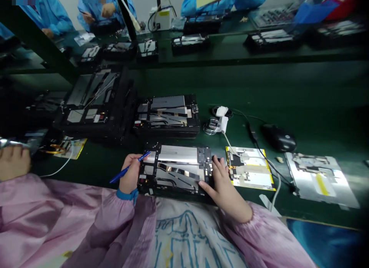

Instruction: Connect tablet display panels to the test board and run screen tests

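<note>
An opened tablet [177, 170], its battery, ribbon cables and circuit board exposed, lies at the table's near edge in front of me. My left hand [130, 174] is closed around a blue pen [123, 172] and rests against the tablet's left edge. A blue band circles that wrist. With its thumb over the lower right part and its fingers at the right edge, my right hand [221, 183] grips the tablet. Just right of this hand lies a yellow-edged display panel [253, 172] with a white cable across it.
Behind the tablet stand two stacks of black trays [167, 131] [86, 126] bearing opened tablets. A small counter [213, 124], a black mouse [279, 137] and a silver panel [323, 179] lie to the right. A neighbour's hand [14, 162] is at far left; people in blue work beyond the shelf.
</note>
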Available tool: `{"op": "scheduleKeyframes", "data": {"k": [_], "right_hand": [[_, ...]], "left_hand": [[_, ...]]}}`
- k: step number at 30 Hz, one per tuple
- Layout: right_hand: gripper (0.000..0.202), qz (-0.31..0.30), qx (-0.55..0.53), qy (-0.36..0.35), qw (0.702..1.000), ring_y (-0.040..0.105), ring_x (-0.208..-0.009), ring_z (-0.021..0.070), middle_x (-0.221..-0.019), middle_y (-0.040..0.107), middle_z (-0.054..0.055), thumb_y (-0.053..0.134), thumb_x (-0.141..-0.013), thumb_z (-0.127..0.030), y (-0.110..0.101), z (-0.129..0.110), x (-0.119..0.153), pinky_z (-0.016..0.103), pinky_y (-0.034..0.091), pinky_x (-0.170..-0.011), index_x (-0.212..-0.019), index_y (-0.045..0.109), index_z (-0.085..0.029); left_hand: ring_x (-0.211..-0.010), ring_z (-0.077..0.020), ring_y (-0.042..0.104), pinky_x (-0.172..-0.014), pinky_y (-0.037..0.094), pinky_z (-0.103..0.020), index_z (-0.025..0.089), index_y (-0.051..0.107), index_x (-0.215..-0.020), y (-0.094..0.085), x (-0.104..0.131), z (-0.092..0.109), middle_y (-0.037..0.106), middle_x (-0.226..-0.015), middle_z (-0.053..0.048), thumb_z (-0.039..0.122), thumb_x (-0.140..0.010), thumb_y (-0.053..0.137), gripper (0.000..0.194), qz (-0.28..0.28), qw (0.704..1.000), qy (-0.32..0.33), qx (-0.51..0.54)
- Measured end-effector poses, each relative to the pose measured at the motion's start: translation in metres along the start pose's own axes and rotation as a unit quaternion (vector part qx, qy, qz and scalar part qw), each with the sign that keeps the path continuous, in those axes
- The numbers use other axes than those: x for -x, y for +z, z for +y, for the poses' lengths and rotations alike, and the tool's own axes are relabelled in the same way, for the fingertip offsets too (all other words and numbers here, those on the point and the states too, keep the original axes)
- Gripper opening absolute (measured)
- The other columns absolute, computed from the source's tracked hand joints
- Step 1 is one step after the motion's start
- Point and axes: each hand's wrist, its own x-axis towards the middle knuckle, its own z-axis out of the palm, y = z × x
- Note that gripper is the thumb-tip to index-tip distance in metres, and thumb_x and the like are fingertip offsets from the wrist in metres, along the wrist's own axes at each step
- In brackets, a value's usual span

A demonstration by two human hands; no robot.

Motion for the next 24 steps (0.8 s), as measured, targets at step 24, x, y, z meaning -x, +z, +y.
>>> {"op": "scheduleKeyframes", "data": {"k": [24], "right_hand": [[0.033, 0.179, -0.300, 0.169, 0.922, 0.064, -0.086, 0.0161, -0.106, 0.064, 0.007, 0.051, -0.094, -0.034, -0.122, 0.001, -0.339, 0.035, 0.056, -0.074, -0.122, 0.054, -0.017]], "left_hand": [[-0.062, -0.0161, 0.062, -0.059, 0.052, -0.029, 0.015, 0.063, -0.072, 0.022, -0.044, 0.028, 0.063, -0.071, -0.003, 0.043, -0.073, 0.075, 0.031, -0.171, 0.977, -0.115, 0.050]]}}
